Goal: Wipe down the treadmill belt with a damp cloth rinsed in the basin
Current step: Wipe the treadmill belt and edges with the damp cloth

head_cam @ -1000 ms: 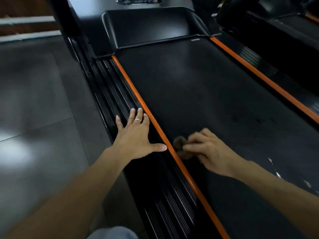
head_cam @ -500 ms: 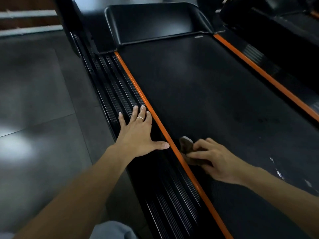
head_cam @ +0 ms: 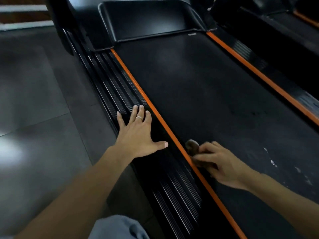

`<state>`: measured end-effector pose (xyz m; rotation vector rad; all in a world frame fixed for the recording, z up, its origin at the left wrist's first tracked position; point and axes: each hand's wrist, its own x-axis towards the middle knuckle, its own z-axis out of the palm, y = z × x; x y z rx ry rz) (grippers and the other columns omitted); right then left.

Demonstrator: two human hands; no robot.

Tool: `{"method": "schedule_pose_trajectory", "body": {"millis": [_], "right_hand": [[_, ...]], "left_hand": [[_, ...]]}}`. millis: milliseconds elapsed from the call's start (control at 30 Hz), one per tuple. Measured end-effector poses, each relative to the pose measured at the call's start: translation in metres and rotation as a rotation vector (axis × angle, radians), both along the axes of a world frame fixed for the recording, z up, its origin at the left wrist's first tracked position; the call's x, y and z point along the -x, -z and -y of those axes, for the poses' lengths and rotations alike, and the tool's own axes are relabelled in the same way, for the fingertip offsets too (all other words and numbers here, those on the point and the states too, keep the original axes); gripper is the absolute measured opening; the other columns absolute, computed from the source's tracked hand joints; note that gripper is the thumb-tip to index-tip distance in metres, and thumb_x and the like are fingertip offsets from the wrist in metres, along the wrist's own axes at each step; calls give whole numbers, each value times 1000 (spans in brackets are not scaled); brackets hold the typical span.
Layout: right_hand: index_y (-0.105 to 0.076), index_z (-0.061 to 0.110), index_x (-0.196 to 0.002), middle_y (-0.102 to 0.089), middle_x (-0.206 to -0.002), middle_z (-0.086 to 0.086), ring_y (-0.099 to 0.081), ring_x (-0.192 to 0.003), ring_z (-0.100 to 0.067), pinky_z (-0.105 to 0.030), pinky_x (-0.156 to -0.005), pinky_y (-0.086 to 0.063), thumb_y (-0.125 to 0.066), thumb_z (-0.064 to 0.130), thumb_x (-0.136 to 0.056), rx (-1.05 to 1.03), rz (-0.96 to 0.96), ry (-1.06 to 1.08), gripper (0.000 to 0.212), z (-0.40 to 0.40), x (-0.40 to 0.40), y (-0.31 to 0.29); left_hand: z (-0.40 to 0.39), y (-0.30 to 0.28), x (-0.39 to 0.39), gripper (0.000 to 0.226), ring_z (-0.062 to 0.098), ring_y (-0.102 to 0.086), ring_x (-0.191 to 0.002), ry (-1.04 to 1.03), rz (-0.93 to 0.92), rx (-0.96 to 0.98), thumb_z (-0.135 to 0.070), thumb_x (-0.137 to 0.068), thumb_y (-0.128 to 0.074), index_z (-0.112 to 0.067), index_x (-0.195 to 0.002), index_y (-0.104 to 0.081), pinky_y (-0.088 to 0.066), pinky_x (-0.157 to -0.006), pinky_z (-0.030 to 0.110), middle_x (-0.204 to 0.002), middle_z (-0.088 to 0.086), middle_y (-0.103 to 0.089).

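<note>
The black treadmill belt [head_cam: 212, 94] runs up the middle of the view between two orange strips [head_cam: 138, 87]. My right hand [head_cam: 222, 164] grips a small dark brown cloth [head_cam: 192, 146] and presses it on the belt's left edge, right beside the left orange strip. Most of the cloth is hidden under my fingers. My left hand [head_cam: 138, 133] rests flat with spread fingers on the ribbed black side rail [head_cam: 112, 87], a ring on one finger. No basin is in view.
The black motor cover [head_cam: 150, 19] closes the belt's far end. Whitish scuff marks [head_cam: 271, 161] lie on the belt right of my right hand. A grey tiled floor [head_cam: 34, 100] stretches to the left. Another treadmill [head_cam: 284, 23] stands at the right. My knee [head_cam: 119, 228] shows below.
My right hand has slid the cloth a little nearer along the belt's left edge. My left hand stays flat on the side rail. The view has tilted slightly downward.
</note>
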<state>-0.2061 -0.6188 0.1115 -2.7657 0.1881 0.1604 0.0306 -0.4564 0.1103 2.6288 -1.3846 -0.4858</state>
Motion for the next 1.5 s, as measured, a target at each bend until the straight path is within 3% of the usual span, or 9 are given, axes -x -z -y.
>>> {"method": "schedule_pose_trajectory", "body": {"millis": [233, 467, 633, 767, 933, 1067, 1200, 1333, 1500], "right_hand": [[-69, 18, -112, -55, -112, -5, -43, -88, -27, -40, -81, -45, -58, 1, -85, 144, 207, 176, 34, 10, -111, 20], [-65, 29, -118, -50, -110, 10, -41, -90, -10, -22, -80, -38, -57, 8, -88, 49, 124, 117, 38, -5, -29, 7], [-66, 17, -119, -54, -111, 1, -45, -86, -18, -28, -78, -44, -60, 0, -85, 144, 179, 131, 39, 23, -30, 18], [-67, 11, -115, -54, -113, -10, -46, -90, -32, -46, -79, -48, -57, 0, -89, 248, 251, 428, 30, 74, -94, 26], [-65, 14, -103, -50, -104, -4, -51, -89, -29, -36, -74, -45, -55, 15, -91, 223, 228, 435, 16, 70, -74, 21], [-68, 13, -112, -55, -104, -5, -51, -79, -23, -32, -68, -46, -68, 8, -83, 159, 225, 300, 30, 41, -7, 20], [-67, 7, -115, -58, -107, -16, -54, -83, -38, -42, -75, -48, -67, 2, -82, 277, 264, 319, 34, 97, -63, 24], [-65, 12, -116, -48, -122, -13, -46, -104, -40, -46, -90, -44, -53, 11, -94, 289, 215, 584, 26, 153, -138, 23], [-66, 14, -105, -52, -107, -11, -55, -90, -37, -45, -77, -50, -55, 10, -88, 230, 233, 442, 20, 112, -90, 24]], "left_hand": [[5, -3, -8, 120, 27, 23, -146, 34, -33, -58, -78, -74, -56, -7, -154, -2, 11, -109, 70, -161, 14, 15], [2, 0, -7, 120, 27, 23, -146, 35, -38, -25, -79, -72, -55, -8, -154, -3, 13, -109, 69, -161, 14, 14], [11, -6, -5, 123, 29, 25, -146, 11, -70, 0, -79, -70, -57, -5, -154, -7, 13, -108, 69, -162, 15, 11], [33, -12, 15, 122, 30, 20, -147, 18, -39, 68, -85, -71, -47, -6, -154, -5, 11, -111, 69, -162, 14, 8], [38, -2, 23, 132, 33, 21, -146, 26, -18, -37, -88, -64, -51, -2, -153, -4, 7, -112, 69, -161, 19, 12], [37, -1, 23, 140, 32, 28, -144, 54, -10, -72, -93, -57, -49, -2, -153, -2, 13, -110, 67, -159, 20, 18], [39, -1, 22, 141, 31, 29, -143, 46, -13, -89, -93, -57, -49, -3, -153, -1, 13, -111, 66, -159, 19, 19], [39, -1, 22, 140, 30, 28, -144, 46, 2, -114, -94, -56, -47, -4, -153, 0, 14, -110, 65, -159, 18, 20], [38, -1, 21, 141, 30, 27, -145, 49, 20, -122, -96, -55, -44, -4, -153, -1, 11, -112, 66, -159, 19, 18]]}}
